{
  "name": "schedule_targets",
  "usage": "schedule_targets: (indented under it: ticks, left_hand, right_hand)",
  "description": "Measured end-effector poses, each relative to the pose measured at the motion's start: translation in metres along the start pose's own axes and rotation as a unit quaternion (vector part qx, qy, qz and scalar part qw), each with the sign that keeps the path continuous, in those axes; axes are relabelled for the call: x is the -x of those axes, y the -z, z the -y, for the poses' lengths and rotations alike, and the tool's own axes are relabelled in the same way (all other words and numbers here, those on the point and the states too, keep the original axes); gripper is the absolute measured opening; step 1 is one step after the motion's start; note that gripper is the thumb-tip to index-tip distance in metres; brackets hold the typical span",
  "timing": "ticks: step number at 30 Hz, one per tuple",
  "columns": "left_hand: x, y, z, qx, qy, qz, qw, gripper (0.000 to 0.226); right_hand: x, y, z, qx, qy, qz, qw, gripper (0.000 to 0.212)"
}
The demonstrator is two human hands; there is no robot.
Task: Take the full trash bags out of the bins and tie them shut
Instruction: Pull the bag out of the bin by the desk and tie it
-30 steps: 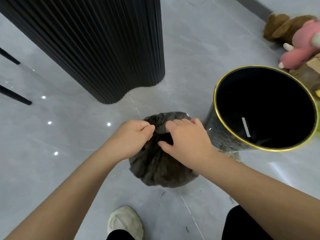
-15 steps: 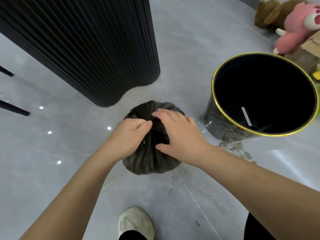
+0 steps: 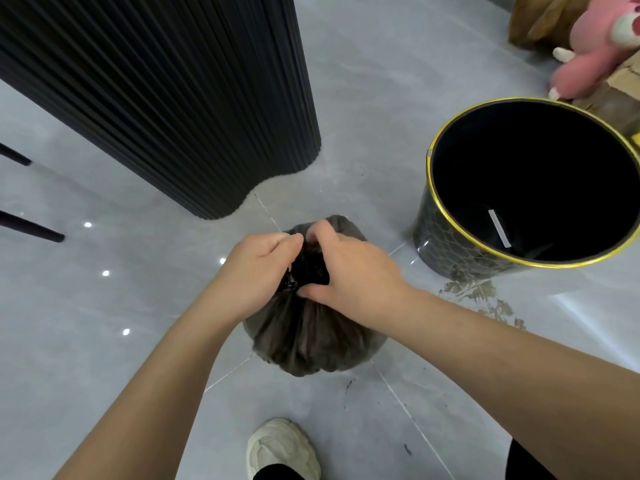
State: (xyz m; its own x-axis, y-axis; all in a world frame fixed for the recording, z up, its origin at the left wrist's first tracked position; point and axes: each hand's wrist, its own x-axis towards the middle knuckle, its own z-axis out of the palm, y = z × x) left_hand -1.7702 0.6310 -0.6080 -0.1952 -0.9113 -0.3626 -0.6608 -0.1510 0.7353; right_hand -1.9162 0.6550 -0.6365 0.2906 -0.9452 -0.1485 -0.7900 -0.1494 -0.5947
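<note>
A full dark grey trash bag (image 3: 311,341) sits on the grey tiled floor in the middle of the view, its top gathered into a bunch. My left hand (image 3: 258,271) grips the gathered top from the left with curled fingers. My right hand (image 3: 349,271) pinches the bunched plastic from the right, fingers curled over it. To the right stands a round black bin (image 3: 446,251) with a gold rim, no bag in it; only a white strip shows on its inner wall.
A tall black ribbed column (image 3: 180,98) rises at the upper left. Black furniture legs (image 3: 31,230) cross the far left. Pink and brown plush toys (image 3: 595,53) lie at the top right beside cardboard. My light shoe (image 3: 280,448) is below the bag.
My right hand's fingers curled tighter into the bag's gathered top, and both hands drew closer together on it. The view shifted slightly.
</note>
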Motion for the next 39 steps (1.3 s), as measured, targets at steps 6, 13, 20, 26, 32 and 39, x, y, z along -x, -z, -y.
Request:
schedule_targets:
  ticks: [6, 13, 20, 26, 32, 39]
  left_hand:
    - [0.004, -0.004, 0.001, -0.003, 0.017, 0.007, 1.0, 0.043]
    - [0.001, 0.0, -0.001, 0.006, 0.023, -0.003, 1.0, 0.046]
    - [-0.001, 0.0, 0.001, -0.001, 0.025, -0.027, 0.999, 0.042]
    - [-0.001, 0.003, 0.002, 0.024, 0.029, -0.043, 0.998, 0.043]
    - [0.0, -0.001, 0.001, 0.028, 0.03, -0.032, 0.999, 0.038]
    - [0.0, -0.005, -0.001, 0.046, 0.029, -0.009, 0.999, 0.04]
  right_hand:
    - [-0.002, 0.007, -0.012, 0.101, -0.006, -0.007, 0.995, 0.037]
    - [-0.002, 0.008, -0.013, 0.041, -0.001, -0.016, 0.999, 0.036]
    - [-0.002, 0.009, -0.017, 0.067, 0.008, -0.042, 0.997, 0.025]
    - [0.0, 0.007, -0.013, -0.004, -0.009, -0.001, 1.0, 0.059]
    - [0.001, 0.009, -0.017, 0.031, 0.019, -0.014, 0.999, 0.029]
    - [0.005, 0.011, -0.011, -0.028, -0.009, 0.0, 1.0, 0.052]
